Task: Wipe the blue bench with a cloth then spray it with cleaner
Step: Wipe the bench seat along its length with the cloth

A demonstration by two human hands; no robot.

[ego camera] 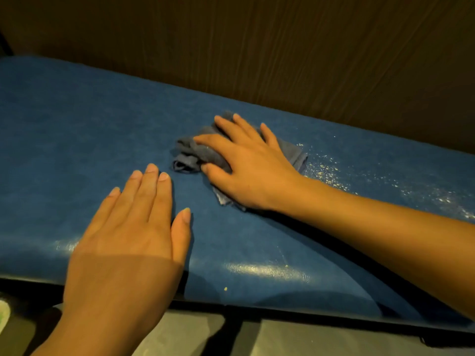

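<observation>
A blue padded bench point(77, 129) runs from the left to the right edge of the head view. A crumpled grey-blue cloth point(191, 154) lies on its middle. My right hand point(246, 163) presses flat on the cloth with fingers spread and nearly straight, thumb against the cloth's near fold. My left hand point(133, 227) rests flat on the bench's near part, fingers straight and together, holding nothing. Pale crumbs and specks point(326, 170) are scattered on the bench to the right of the cloth. No spray bottle is in view.
A dark wood-grain wall point(282, 47) rises directly behind the bench. Below the bench's front edge a dark frame point(282, 314) and grey floor point(308, 340) show. A pale object point(3, 314) peeks in at the lower left edge.
</observation>
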